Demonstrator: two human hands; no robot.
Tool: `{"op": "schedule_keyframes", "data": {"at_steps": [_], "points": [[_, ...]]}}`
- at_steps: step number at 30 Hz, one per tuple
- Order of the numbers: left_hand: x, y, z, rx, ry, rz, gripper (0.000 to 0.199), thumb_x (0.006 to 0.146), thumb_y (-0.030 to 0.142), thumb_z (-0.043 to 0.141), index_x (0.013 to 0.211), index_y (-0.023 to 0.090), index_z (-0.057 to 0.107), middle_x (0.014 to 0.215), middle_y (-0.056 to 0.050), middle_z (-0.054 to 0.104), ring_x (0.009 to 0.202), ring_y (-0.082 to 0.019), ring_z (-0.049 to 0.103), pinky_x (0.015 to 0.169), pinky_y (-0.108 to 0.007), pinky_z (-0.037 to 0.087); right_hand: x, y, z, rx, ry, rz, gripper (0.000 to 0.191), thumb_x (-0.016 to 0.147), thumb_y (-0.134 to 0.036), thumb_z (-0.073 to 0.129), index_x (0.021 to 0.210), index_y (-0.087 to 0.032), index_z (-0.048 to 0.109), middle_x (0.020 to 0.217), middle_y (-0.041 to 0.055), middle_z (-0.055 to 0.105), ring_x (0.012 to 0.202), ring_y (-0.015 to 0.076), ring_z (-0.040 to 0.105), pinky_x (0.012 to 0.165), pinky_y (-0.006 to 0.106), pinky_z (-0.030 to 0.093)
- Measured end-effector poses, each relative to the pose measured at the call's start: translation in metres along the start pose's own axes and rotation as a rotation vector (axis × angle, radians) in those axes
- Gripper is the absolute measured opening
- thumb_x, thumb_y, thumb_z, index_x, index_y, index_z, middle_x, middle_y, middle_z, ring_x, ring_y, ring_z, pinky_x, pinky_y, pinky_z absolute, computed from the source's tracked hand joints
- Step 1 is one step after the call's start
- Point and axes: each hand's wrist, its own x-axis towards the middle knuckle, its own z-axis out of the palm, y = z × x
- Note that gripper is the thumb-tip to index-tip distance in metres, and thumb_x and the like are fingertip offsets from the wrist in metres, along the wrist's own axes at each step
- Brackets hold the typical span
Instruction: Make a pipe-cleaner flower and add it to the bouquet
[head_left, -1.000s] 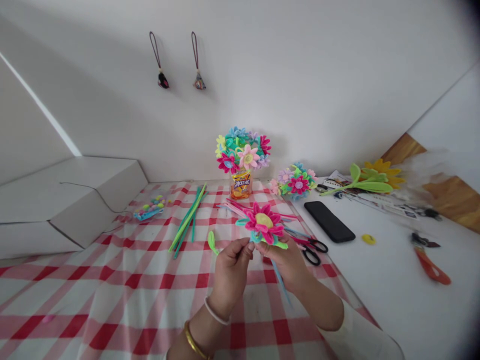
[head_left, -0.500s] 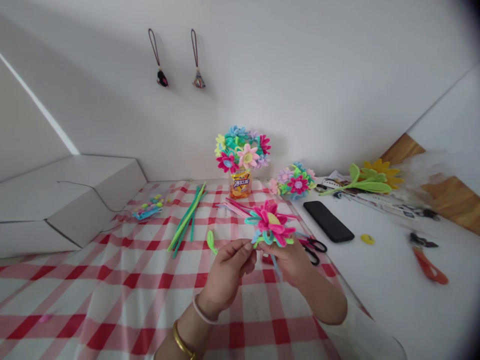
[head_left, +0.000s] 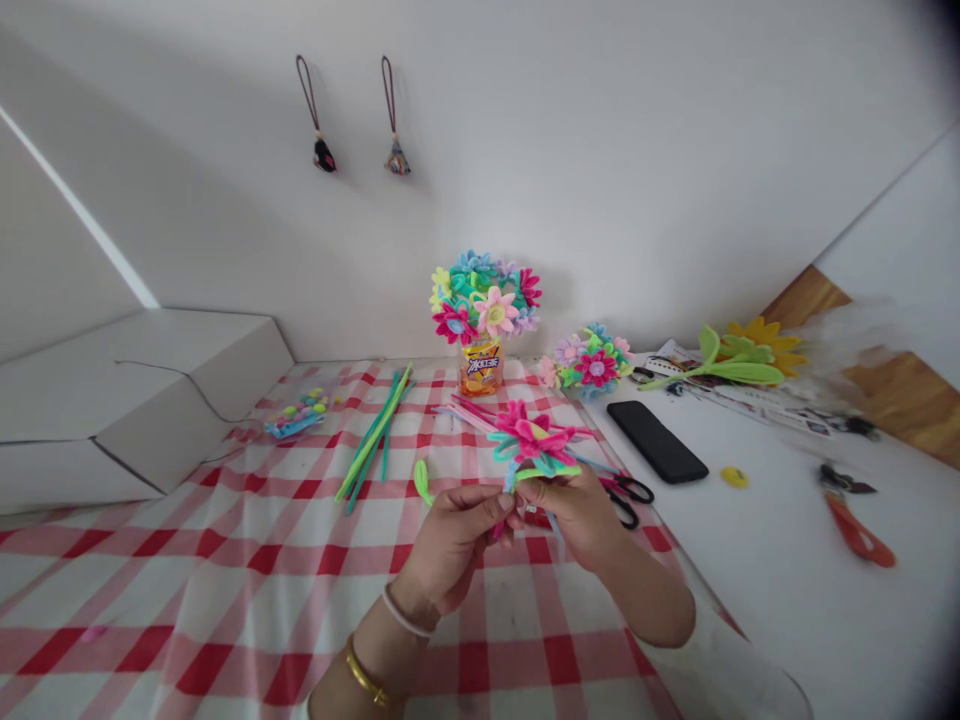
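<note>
Both my hands hold a pipe-cleaner flower (head_left: pixel 534 445) in pink, teal and yellow, just above the red-and-white checked tablecloth (head_left: pixel 225 590). My left hand (head_left: pixel 454 540) pinches its stem from the left, and my right hand (head_left: pixel 574 515) grips it just under the petals. The fingertips of both hands nearly meet. The lower stem is mostly hidden behind my fingers. A loose green pipe-cleaner leaf (head_left: pixel 424 482) lies on the cloth just beyond my left hand.
Green pipe cleaners (head_left: pixel 373 438) and pink ones (head_left: pixel 469 415) lie on the cloth. Beyond stands a snack can (head_left: pixel 480 366) holding a flower bouquet (head_left: pixel 484 305). Black-handled scissors (head_left: pixel 626 497) and a black phone (head_left: pixel 657 442) lie to the right, with orange-handled scissors (head_left: pixel 855 530) farther right.
The flower has tilted and turned, so its face now shows more edge-on. My hands have come closer together, and my left hand has moved up and to the right.
</note>
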Motion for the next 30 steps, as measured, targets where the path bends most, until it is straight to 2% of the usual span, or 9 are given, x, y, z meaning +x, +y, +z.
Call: {"op": "schedule_keyframes", "data": {"at_steps": [4, 8, 11, 14, 17, 20, 26, 30], "points": [[0.004, -0.003, -0.001, -0.016, 0.044, 0.166, 0.01, 0.069, 0.023, 0.071, 0.068, 0.012, 0.072, 0.061, -0.004, 0.065, 0.057, -0.01, 0.054, 0.055, -0.022, 0.042, 0.002, 0.007, 0.0, -0.085, 0.034, -0.003, 0.019, 0.077, -0.035, 0.063, 0.072, -0.017, 0.063, 0.06, -0.0011, 0.058, 0.052, 0.0111, 0.05, 0.049, 0.024, 0.038], [0.009, -0.008, -0.007, 0.075, 0.079, 0.318, 0.01, 0.073, 0.023, 0.067, 0.071, 0.015, 0.072, 0.065, -0.003, 0.066, 0.06, -0.011, 0.054, 0.058, -0.023, 0.043, -0.003, 0.006, 0.001, -0.399, 0.052, -0.073, 0.02, 0.082, -0.034, 0.057, 0.076, -0.017, 0.066, 0.064, -0.0002, 0.06, 0.053, 0.0098, 0.048, 0.049, 0.023, 0.036], [0.011, -0.011, -0.013, 0.258, 0.151, 0.389, 0.013, 0.075, 0.027, 0.066, 0.071, 0.016, 0.071, 0.062, -0.001, 0.063, 0.058, -0.011, 0.052, 0.057, -0.024, 0.044, -0.01, 0.001, 0.004, -0.775, 0.051, -0.27, 0.017, 0.085, -0.024, 0.051, 0.08, -0.018, 0.066, 0.068, 0.0004, 0.06, 0.061, 0.0119, 0.053, 0.058, 0.024, 0.04], [0.011, -0.011, -0.017, 0.502, 0.226, 0.457, 0.016, 0.077, 0.03, 0.062, 0.072, 0.016, 0.07, 0.061, 0.0, 0.06, 0.057, -0.01, 0.051, 0.056, -0.023, 0.042, -0.017, -0.002, 0.009, -1.047, 0.047, -0.411, 0.02, 0.086, -0.016, 0.046, 0.086, -0.017, 0.065, 0.075, 0.0037, 0.062, 0.067, 0.0139, 0.056, 0.063, 0.025, 0.042], [0.011, -0.01, -0.019, 0.736, 0.252, 0.549, 0.018, 0.08, 0.029, 0.058, 0.074, 0.016, 0.068, 0.064, 0.0, 0.061, 0.058, -0.011, 0.052, 0.057, -0.023, 0.042, -0.023, -0.003, 0.013, -1.301, 0.023, -0.456, 0.021, 0.085, -0.014, 0.043, 0.087, -0.015, 0.064, 0.076, 0.0065, 0.063, 0.069, 0.0167, 0.058, 0.062, 0.027, 0.042], [0.011, -0.01, -0.018, 0.943, 0.259, 0.658, 0.019, 0.083, 0.026, 0.054, 0.074, 0.015, 0.067, 0.063, -0.001, 0.061, 0.059, -0.011, 0.053, 0.059, -0.023, 0.041, -0.027, -0.004, 0.017, -1.585, -0.026, -0.442, 0.019, 0.083, -0.012, 0.044, 0.087, -0.014, 0.062, 0.073, 0.0063, 0.062, 0.065, 0.0183, 0.058, 0.056, 0.028, 0.039], [0.009, -0.007, -0.018, 1.414, 0.229, 0.898, 0.023, 0.086, 0.019, 0.047, 0.07, 0.013, 0.063, 0.058, -0.003, 0.06, 0.055, -0.013, 0.052, 0.057, -0.026, 0.036, -0.032, -0.013, 0.028, -1.92, -0.157, -0.355, 0.02, 0.071, -0.003, 0.051, 0.084, -0.014, 0.061, 0.077, 0.0071, 0.063, 0.064, 0.02, 0.06, 0.046, 0.028, 0.035], [0.007, -0.003, -0.017, 1.699, 0.044, 0.94, 0.021, 0.082, 0.013, 0.047, 0.066, 0.014, 0.06, 0.057, -0.003, 0.059, 0.054, -0.014, 0.051, 0.057, -0.029, 0.032, -0.028, -0.038, 0.034, -2.033, -0.313, -0.45, 0.019, 0.068, 0.0, 0.053, 0.079, -0.014, 0.062, 0.074, 0.0078, 0.064, 0.066, 0.0208, 0.059, 0.051, 0.03, 0.038]]}}
